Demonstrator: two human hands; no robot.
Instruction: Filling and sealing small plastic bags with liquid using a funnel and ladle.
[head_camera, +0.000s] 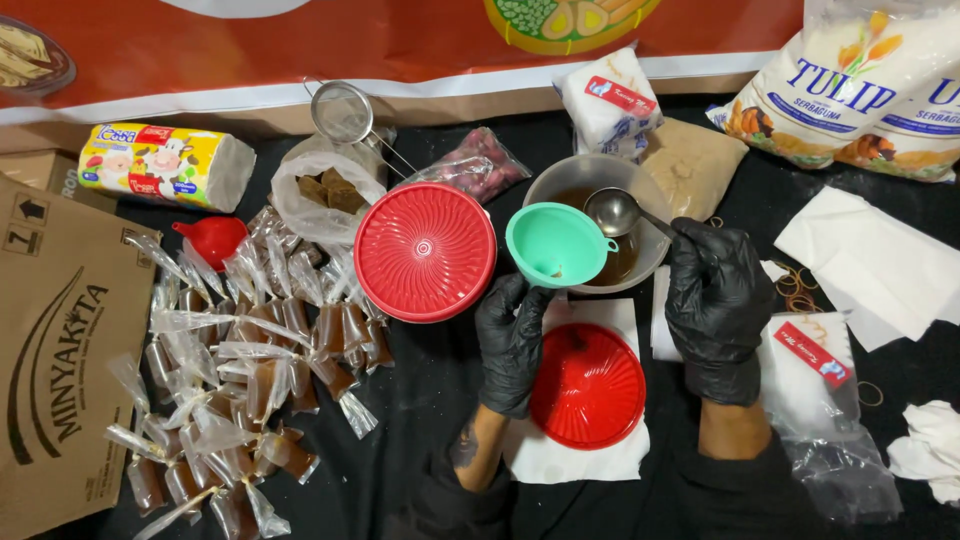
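Funnel (556, 243) gripped in my left hand (512, 345); right hand (716, 300) clasps the ladle (612, 211) — I'd tip slowly, dead centre, over the bowl (560, 176).

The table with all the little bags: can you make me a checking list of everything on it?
Surface: black table cloth, crowded.
Job's things: green plastic funnel in left hand; metal ladle in right hand, over grey bowl of brown liquid.
Clutter: filled little clear bags, round red lids, wire strainer, rubber bands, white paper.
Fingers: black gloves on both.
Cables: nothing seen.
Surroundings: brown cardboard box, white flour sacks.
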